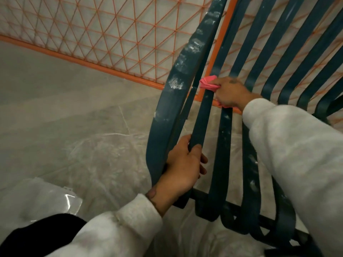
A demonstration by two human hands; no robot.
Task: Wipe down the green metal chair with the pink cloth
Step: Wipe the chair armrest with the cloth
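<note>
Left hand [183,164], lower centre, grips a slat of the green metal chair [167,108], fingers curled round it. Higher on seemingly the same slat, the right hand [230,92] pinches the pink cloth [208,84]; the slat's length runs on toward top centre.

Narrow gaps are running between the slats [225,141] of the green chair [164,115]; the right hand [230,92] and pink cloth [208,83] are filling one. Left of the chair, floor [65,117] is lying open; behind it, a mesh fence [111,34] is blocking.
</note>
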